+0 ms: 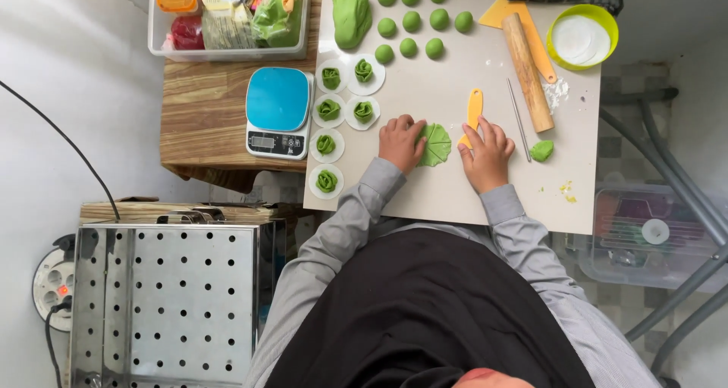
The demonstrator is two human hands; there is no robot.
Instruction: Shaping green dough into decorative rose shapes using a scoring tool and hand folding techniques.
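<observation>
Right hand (485,154) is gripping a yellow cutter (473,114); left hand (402,142), fingers curled, is pressing the flat green dough (437,145). Pressing gently should be keeping lines neat.

— What have I got under my fingers?

— A flat green dough disc (437,144), thin and round, lying on the pale work board (455,191) between my two hands. Score lines fan across its face like ribs on a leaf.

— How am I holding it?

— My left hand (400,142) rests on its left edge, fingertips pressing the dough flat. My right hand (485,157) grips a small yellow-orange plastic dough cutter (473,114), its blade end tilted down to the disc's right rim.

— And the cutter's pose?

— It stands slanted, handle pointing away from me, tip touching or just beside the dough; I can't tell which.
</observation>
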